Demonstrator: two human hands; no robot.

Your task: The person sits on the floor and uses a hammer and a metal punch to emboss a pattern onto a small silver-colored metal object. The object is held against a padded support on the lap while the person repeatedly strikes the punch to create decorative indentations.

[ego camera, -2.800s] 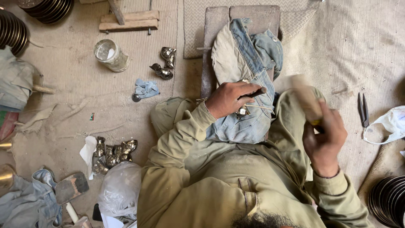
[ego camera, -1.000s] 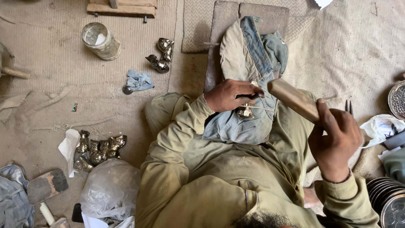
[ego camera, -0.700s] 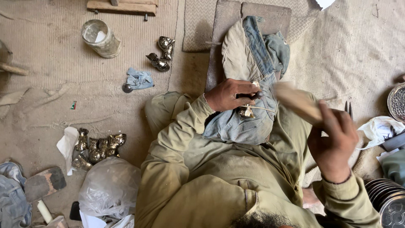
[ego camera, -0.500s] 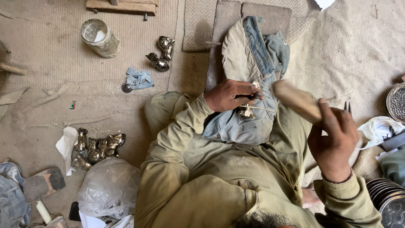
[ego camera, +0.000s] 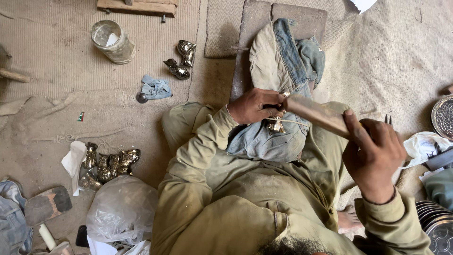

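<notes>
We're sitting on coarse woven matting with a padded bundle of faded denim and canvas cloth (ego camera: 278, 94) across our lap. On it sits a small brass piece (ego camera: 275, 124), shiny and lumpy, too small to tell which way it points. Our left hand (ego camera: 255, 106) has its fingers closed around a thin dark tool, pinning that piece to the cloth. Our right hand (ego camera: 373, 153) is wrapped tight around a worn wooden stick (ego camera: 318, 114), smooth and blocky, its long axis slanting up-left so the far end sits right over the brass. More brass figures (ego camera: 106, 163) lie clustered on the floor at left.
</notes>
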